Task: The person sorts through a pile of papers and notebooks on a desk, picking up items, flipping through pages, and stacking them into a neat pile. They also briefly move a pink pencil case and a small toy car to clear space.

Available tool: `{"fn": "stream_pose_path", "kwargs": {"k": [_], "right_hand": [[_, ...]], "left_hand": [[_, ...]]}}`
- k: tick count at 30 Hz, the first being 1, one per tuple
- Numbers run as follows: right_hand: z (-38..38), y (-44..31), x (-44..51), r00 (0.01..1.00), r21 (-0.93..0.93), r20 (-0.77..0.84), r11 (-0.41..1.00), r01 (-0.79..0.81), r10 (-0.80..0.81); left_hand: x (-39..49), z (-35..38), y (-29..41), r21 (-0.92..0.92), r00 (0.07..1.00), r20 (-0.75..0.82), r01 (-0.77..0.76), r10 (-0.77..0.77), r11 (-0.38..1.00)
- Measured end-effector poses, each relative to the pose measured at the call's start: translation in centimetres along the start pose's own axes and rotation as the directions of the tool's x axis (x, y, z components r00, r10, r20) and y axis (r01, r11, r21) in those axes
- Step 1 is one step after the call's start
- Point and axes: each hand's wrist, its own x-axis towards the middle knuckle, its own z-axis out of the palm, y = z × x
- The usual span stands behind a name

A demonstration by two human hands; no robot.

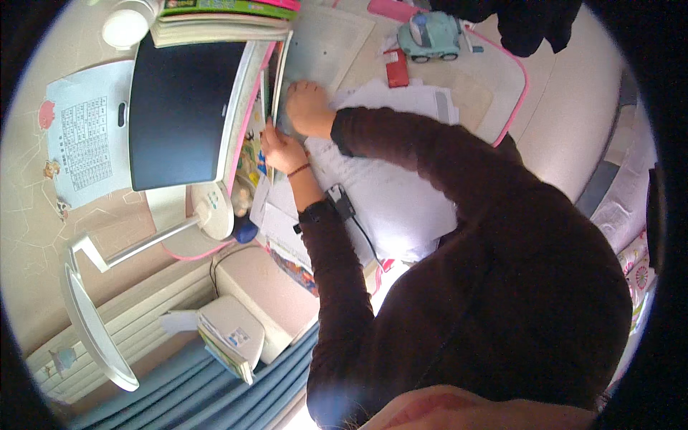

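My left hand (284, 153), with a thin dark red bracelet at the wrist, pinches the edge of a thin white-edged panel (279, 72) standing at the desk's back. Just above it in the picture, my right hand (309, 107) is blurred, its fingers curled down near the same panel, over a translucent desk mat (317, 48). Whether it holds anything is hidden. White papers (376, 188) lie spread under and beside my forearms. A black adapter with a cable (341, 201) rests on them by my left wrist.
A dark monitor (185, 115) and stacked books (220, 27) stand behind the panel. A white desk lamp (97, 328) reaches out at lower left. A teal toy car (430, 37) and a red packet (396, 69) sit on the desk's far right. Small toys (242, 199) stand near the lamp base.
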Motion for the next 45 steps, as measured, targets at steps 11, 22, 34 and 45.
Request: {"fn": "stream_pose_path", "kwargs": {"k": [11,22,34,45], "right_hand": [[-10.3,10.6,6.7,0.902,0.305,0.351,0.941,0.145,-0.252],[-17.7,16.3,8.7,0.976,-0.379,0.132,0.901,0.211,-0.173],[-7.0,16.5,13.3,0.923,-0.250,0.330,0.925,0.287,-0.197],[-18.6,13.2,8.8,0.938,0.407,0.338,0.911,-0.071,-0.078]], "left_hand": [[0.0,-0.2,-0.6,-0.020,1.000,0.014,0.016,-0.016,1.000],[0.1,-0.7,-0.4,-0.010,1.000,0.020,0.002,-0.002,1.000],[0.2,-0.6,-0.5,-0.014,1.000,0.023,-0.012,0.012,1.000],[0.2,-0.5,-0.5,-0.002,1.000,0.019,0.017,-0.017,1.000]]}}
